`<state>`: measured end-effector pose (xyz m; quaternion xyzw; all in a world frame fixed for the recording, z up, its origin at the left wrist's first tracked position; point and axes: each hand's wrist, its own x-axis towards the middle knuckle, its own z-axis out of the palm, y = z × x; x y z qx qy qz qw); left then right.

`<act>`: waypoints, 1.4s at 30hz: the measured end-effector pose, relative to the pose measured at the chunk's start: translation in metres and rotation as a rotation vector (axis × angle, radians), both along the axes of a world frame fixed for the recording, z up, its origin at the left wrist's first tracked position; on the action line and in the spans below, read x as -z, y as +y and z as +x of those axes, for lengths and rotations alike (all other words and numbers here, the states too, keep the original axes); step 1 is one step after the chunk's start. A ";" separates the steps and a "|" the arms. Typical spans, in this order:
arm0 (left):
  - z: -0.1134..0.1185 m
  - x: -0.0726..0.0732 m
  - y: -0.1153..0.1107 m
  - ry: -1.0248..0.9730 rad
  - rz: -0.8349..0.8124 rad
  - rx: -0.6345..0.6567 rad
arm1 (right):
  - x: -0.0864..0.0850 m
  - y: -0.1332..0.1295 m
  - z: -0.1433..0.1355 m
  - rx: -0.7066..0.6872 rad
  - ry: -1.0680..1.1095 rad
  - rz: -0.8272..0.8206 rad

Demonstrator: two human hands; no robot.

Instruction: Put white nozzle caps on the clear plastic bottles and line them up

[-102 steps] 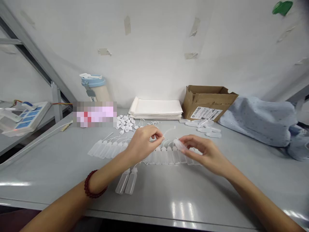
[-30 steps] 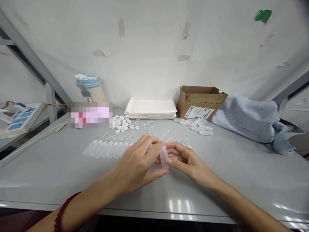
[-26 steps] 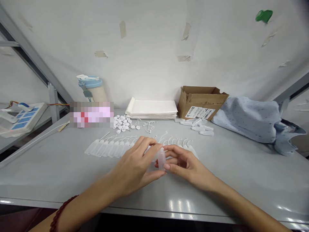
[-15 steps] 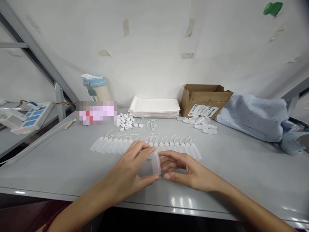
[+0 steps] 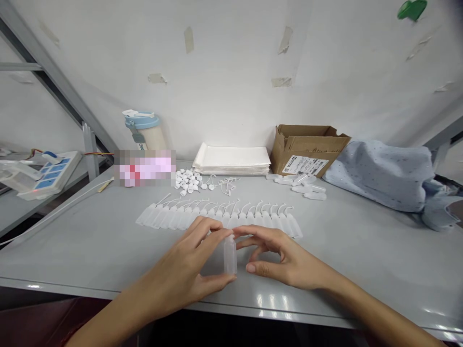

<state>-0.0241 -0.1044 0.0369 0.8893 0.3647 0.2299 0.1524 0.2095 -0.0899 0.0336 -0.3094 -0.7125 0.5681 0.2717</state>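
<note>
A small translucent bottle [image 5: 230,255] stands nearly upright between the thumb and index finger of my left hand [image 5: 195,258], thumb at its bottom and fingertips at its top. My right hand [image 5: 277,253] is just right of it, thumb and fingers apart, with the index fingertip at the bottle's top. Behind both hands, a row of similar bottles [image 5: 181,218] with thin curved white tips lies on the grey table [image 5: 108,250]; my fingers hide part of the row.
White caps [image 5: 188,181] and thin white tips [image 5: 227,184] lie behind the row. Farther back are a stack of white envelopes [image 5: 233,159], a cardboard box [image 5: 307,149], loose bottles [image 5: 314,196], blue cloth [image 5: 379,176] and a tumbler [image 5: 146,132].
The bottle has moved slightly down and left with my left hand and stands straighter. My right index finger has shifted left to its top.
</note>
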 end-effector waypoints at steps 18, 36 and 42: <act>0.006 0.003 0.002 -0.111 0.137 -0.048 | 0.000 0.003 0.003 -0.001 0.099 -0.010; 0.005 -0.001 -0.001 0.045 -0.138 -0.068 | 0.000 0.003 0.001 -0.063 0.098 -0.071; -0.008 -0.013 0.002 0.188 -0.136 -0.005 | -0.002 0.005 0.003 -0.021 0.063 -0.079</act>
